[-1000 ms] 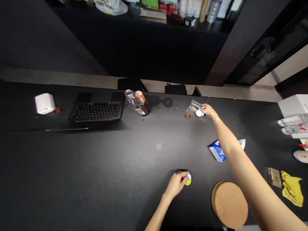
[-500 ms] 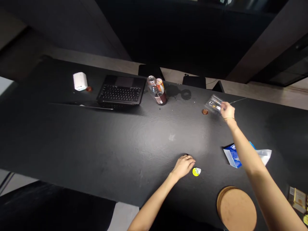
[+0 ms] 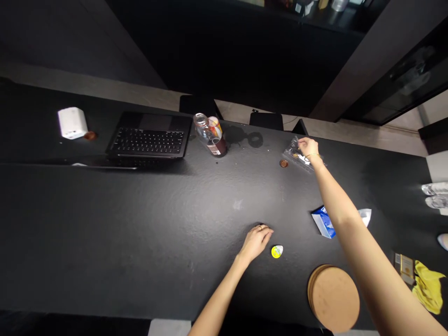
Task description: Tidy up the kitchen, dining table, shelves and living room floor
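clear plastic tray [image 3: 294,155] lay on the far right part of the black table [image 3: 140,233], with small pieces in it that were too small to name. your right hand [image 3: 305,144] was over its far side, thumb and fingertips apparently pinching a crinkled edge of the clear plastic. your left hand [image 3: 258,239] rested palm down nearer you, loosely unfolded, with nothing seen in it, just left of the small yellow-lidded pod [image 3: 276,251].

to handle the tray well, i judge, you needed a light, firm pinch: thin plastic like that seemed likely to flex or spring, and a jerk could have scattered the pieces. keeping it low and level looked wise. the brown cap [image 3: 283,163] sat just left of it, easy to knock, so a slow motion away from that side seemed safer. your right forearm crossed over the blue packet [image 3: 324,221], so keeping the elbow raised made sense. the left hand was too far off to steady the tray.
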